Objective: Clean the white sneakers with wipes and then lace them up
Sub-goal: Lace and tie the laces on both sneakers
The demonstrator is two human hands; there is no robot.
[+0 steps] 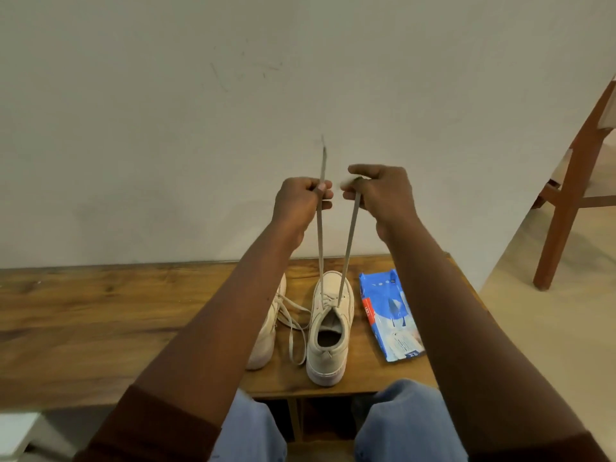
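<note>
Two ends of flat grey shoelace [320, 241]: left grip [300, 203] pinches one, right grip [383, 195] the other, above white canvas sneaker [328, 358]; blue wipes pack [386, 311] print unreadable

left hand [301, 203]: raised, fingers [328, 195] pinching lace [320, 235] | right hand [383, 195]: raised, pinching lace | both arms outstretched

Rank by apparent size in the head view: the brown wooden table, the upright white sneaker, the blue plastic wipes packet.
Largest: brown wooden table.
Then: upright white sneaker and blue wipes packet, too alike to rank.
</note>
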